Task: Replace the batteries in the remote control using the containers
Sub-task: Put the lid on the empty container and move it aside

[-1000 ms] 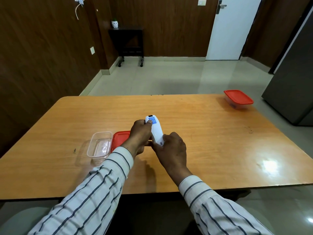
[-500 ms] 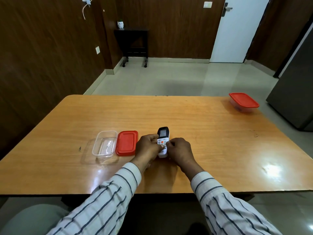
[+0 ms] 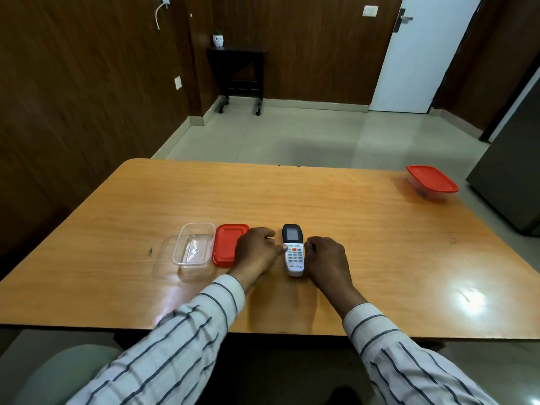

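The white remote control (image 3: 293, 252) lies face up on the wooden table (image 3: 380, 229), its dark screen pointing away from me. My left hand (image 3: 254, 252) rests just left of it, with the thumb tip touching the remote's left side. On the other side, my right hand (image 3: 327, 258) sits with curled fingers at the remote's right edge; I cannot tell whether it touches. An open clear container (image 3: 193, 245) stands left of my left hand, its red lid (image 3: 226, 247) flat on the table beside it. No batteries are visible.
A second clear container with a red lid on it (image 3: 431, 182) stands at the far right edge of the table. A grey cabinet (image 3: 514, 171) stands right of the table. Behind the table are a tiled floor and a small dark side table (image 3: 238, 71).
The remote, held up back side toward me a second ago, now lies face up on the table. Both hands have come down with it and loosened at its sides.
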